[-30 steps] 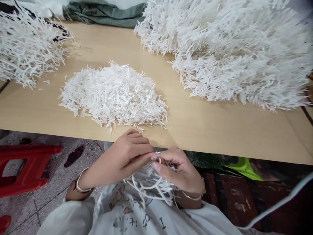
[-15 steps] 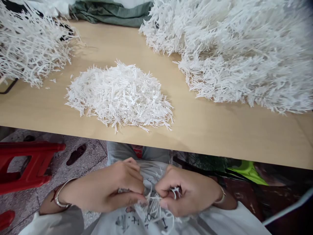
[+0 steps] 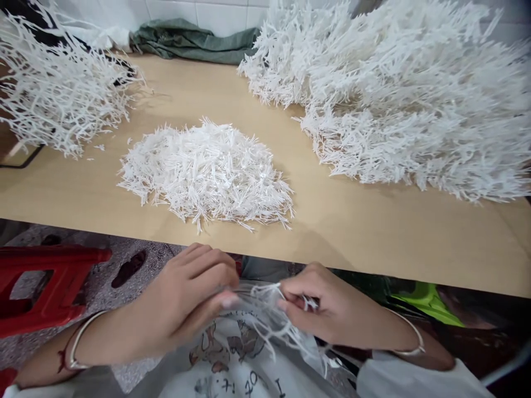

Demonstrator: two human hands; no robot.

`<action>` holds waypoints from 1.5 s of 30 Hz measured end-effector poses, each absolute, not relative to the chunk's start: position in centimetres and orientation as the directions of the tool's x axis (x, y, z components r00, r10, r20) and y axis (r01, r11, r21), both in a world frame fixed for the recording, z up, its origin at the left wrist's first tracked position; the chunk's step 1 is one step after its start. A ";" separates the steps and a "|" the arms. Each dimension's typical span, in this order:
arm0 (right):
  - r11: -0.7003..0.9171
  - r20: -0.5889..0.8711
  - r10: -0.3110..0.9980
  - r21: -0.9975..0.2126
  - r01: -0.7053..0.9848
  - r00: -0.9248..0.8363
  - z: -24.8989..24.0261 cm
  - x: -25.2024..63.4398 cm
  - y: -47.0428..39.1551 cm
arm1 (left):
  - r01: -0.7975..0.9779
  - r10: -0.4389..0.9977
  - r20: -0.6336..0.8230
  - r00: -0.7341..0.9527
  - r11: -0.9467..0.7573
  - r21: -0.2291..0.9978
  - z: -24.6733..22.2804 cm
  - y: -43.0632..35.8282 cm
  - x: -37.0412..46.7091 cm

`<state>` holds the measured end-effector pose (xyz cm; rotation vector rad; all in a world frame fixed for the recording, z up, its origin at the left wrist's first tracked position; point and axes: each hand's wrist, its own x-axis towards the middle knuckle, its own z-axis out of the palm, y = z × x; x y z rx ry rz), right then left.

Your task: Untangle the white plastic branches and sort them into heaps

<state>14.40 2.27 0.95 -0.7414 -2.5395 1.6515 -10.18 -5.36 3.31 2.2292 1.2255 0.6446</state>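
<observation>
My right hand point(image 3: 327, 307) pinches a bundle of thin white branching strands point(image 3: 276, 320) over my lap, and the strands hang down in front of my shirt. To the left, apart from that bundle, my left hand point(image 3: 188, 298) has its fingers curled together, thumb against the forefinger; whatever lies between its fingertips is hidden. Beyond both hands, a heap of short white sprigs point(image 3: 211, 171) lies near the front of the tan table point(image 3: 348, 221).
A large white strand pile point(image 3: 406, 105) covers the table's back right, a looser white pile point(image 3: 66, 94) its left. Green cloth point(image 3: 191, 41) lies by the tiled wall. A red stool point(image 3: 45, 282) and a dark shoe point(image 3: 129, 269) are on the floor at left.
My hands have drawn apart and risen toward the table edge. The strands now stay with my right hand, and my left hand has come away from them. The view has tilted up slightly.
</observation>
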 end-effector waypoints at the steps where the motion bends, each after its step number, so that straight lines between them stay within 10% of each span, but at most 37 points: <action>1: 0.359 -0.213 0.421 -0.854 0.377 -0.882 0.7 13.9 2.2 | 0.639 0.857 0.181 0.482 -0.486 0.597 3.0 -5.1 -9.6; 7: 0.477 -0.146 0.434 -0.800 0.364 -0.889 0.4 12.8 2.0 | 0.709 0.777 0.171 0.606 -0.625 0.325 1.1 -4.4 -7.2; 22: 0.596 -0.426 0.147 -0.683 0.423 -0.893 -0.5 15.0 2.0 | 0.716 0.650 -0.313 0.693 -0.567 0.408 -1.2 -7.2 -9.4; 25: 0.472 -0.465 0.334 -0.671 0.572 -0.820 0.1 17.3 2.9 | 0.800 0.789 -0.225 0.572 -0.475 0.367 0.3 -7.2 -11.7; 32: 0.276 -0.469 0.461 -0.731 0.625 -0.753 0.6 18.5 3.9 | 0.862 0.820 0.469 0.328 -0.463 0.207 6.7 -1.1 -15.2; 45: 0.287 -0.223 0.603 -0.835 0.469 -0.766 2.1 16.8 3.8 | 0.936 0.882 0.462 -0.087 -0.086 0.342 6.1 9.3 -15.2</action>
